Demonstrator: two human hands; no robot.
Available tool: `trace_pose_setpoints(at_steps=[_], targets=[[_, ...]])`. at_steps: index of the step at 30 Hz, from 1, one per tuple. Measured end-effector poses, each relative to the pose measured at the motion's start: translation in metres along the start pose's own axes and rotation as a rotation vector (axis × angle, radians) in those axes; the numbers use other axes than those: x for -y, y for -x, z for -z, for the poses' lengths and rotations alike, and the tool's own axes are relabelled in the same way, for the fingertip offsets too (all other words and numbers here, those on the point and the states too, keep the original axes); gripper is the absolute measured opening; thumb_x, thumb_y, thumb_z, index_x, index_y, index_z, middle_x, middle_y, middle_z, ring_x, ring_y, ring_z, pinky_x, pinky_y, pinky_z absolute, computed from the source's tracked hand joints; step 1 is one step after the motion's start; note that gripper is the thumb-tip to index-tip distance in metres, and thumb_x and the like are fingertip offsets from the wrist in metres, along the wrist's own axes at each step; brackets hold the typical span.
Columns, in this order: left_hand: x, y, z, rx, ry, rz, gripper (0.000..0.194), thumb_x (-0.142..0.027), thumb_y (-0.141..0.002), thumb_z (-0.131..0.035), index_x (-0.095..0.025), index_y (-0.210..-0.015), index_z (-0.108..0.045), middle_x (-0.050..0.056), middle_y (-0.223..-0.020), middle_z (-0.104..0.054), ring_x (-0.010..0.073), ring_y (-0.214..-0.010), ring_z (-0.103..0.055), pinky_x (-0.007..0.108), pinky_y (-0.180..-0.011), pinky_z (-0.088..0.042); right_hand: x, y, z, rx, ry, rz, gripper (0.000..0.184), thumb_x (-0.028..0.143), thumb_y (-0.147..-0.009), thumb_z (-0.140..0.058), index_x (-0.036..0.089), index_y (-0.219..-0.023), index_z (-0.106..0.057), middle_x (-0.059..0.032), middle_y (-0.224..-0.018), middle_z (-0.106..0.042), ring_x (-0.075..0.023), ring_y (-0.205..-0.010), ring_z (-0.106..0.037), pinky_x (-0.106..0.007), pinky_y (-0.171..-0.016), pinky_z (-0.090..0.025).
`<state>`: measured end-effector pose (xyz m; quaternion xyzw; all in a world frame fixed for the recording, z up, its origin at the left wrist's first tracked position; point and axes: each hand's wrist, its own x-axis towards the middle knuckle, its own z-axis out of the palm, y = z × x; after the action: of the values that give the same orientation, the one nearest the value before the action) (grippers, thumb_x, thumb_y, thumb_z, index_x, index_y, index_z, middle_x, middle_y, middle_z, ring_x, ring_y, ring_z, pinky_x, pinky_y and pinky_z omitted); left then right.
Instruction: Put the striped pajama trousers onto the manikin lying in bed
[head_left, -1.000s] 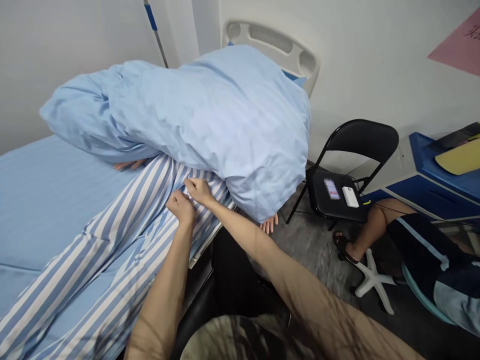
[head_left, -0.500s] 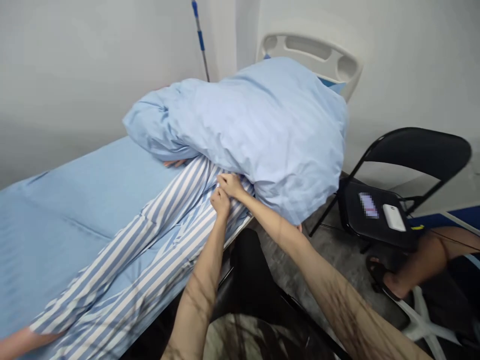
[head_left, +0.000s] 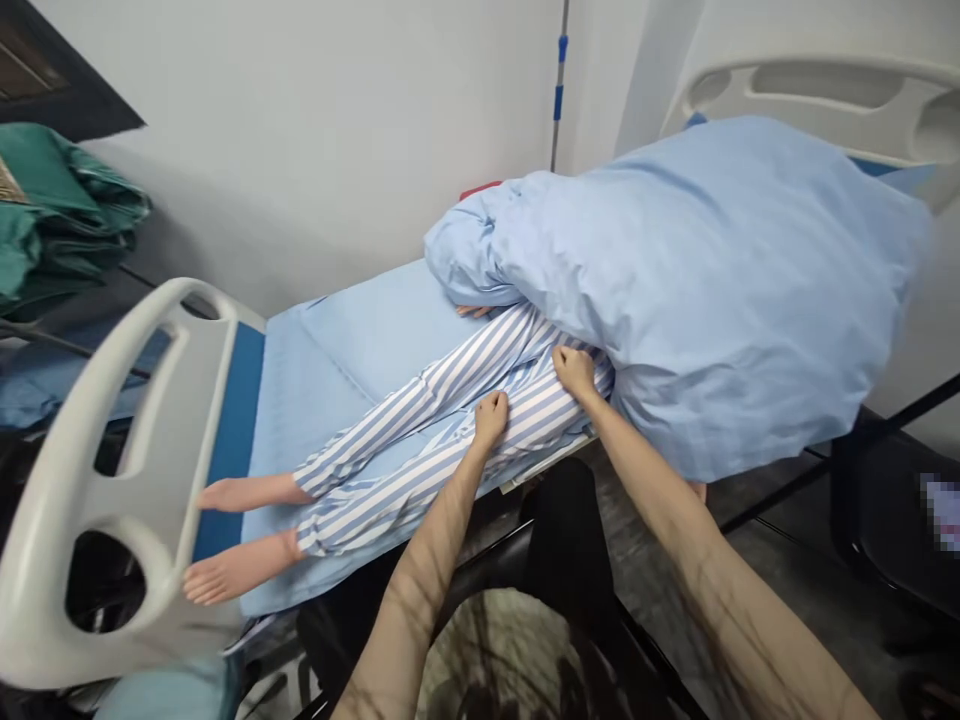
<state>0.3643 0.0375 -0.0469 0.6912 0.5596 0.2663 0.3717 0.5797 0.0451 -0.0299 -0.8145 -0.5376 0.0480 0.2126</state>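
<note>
A hospital bed (head_left: 375, 340) was seen lengthwise against a white wall (head_left: 300, 170), with a pale plastic footboard (head_left: 112, 480) at the lower left and a matching headboard (head_left: 825, 100) at the upper right. A heap of green cloth (head_left: 60, 200) was piled beyond the footboard, a blue-banded pole (head_left: 559, 80) was stood by the wall, and a dark folding chair (head_left: 877, 510) was placed off the bed's near edge at the right. A figure (head_left: 420, 440) was laid along the bed, its bare feet (head_left: 240, 570) just short of the footboard. Its upper part was covered by a bulky light-blue quilt (head_left: 712, 290), and its legs by striped trousers (head_left: 390, 470). The left hand (head_left: 491, 420) was rested on the trousers near the bed's near edge; the right hand (head_left: 575, 372) was placed higher, just beside the quilt's lower edge. Both hands were curled, and whether cloth was clamped in them could not be told.
</note>
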Motion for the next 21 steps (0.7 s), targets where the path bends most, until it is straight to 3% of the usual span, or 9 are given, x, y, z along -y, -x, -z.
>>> trace_pose_setpoints(at_steps=[5, 11, 17, 21], targets=[[0.049, 0.040, 0.063, -0.056, -0.176, 0.040, 0.034, -0.022, -0.091, -0.046, -0.023, -0.060, -0.035, -0.002, -0.059, -0.043, 0.0149, -0.065, -0.044, 0.028, -0.067, -0.027, 0.001, 0.003, 0.000, 0.003, 0.053, -0.009, 0.046, 0.027, -0.106, -0.041, 0.012, -0.096, -0.083, -0.0206, -0.097, -0.079, -0.0193, -0.080, -0.065, -0.032, -0.070, -0.028], [0.088, 0.069, 0.114, -0.083, -0.265, 0.072, 0.028, -0.027, -0.092, -0.042, -0.023, -0.065, -0.036, -0.002, -0.064, -0.048, 0.0145, -0.067, -0.047, 0.027, -0.069, -0.031, 0.015, 0.015, 0.010, 0.089, 0.193, -0.025, 0.042, 0.031, -0.104, -0.042, 0.015, -0.104, -0.081, -0.0179, -0.101, -0.079, -0.0222, -0.086, -0.068, -0.029, -0.070, -0.031], [0.130, 0.079, 0.172, -0.049, -0.418, 0.233, 0.025, -0.026, -0.092, -0.039, -0.022, -0.068, -0.044, 0.001, -0.071, -0.060, 0.0161, -0.077, -0.059, 0.026, -0.074, -0.041, 0.032, 0.036, 0.011, 0.144, 0.274, 0.081, 0.034, 0.027, -0.099, -0.047, 0.014, -0.102, -0.078, -0.0158, -0.100, -0.078, -0.0236, -0.090, -0.068, -0.029, -0.071, -0.033], [0.153, 0.105, 0.225, -0.070, -0.490, 0.286, 0.019, -0.026, -0.089, -0.045, -0.022, -0.076, -0.058, 0.005, -0.075, -0.066, 0.0214, -0.084, -0.064, 0.033, -0.076, -0.047, 0.063, 0.058, -0.004, 0.260, 0.197, 0.224, 0.026, 0.027, -0.096, -0.051, 0.017, -0.096, -0.075, -0.0100, -0.090, -0.076, -0.0213, -0.084, -0.065, -0.027, -0.069, -0.032]])
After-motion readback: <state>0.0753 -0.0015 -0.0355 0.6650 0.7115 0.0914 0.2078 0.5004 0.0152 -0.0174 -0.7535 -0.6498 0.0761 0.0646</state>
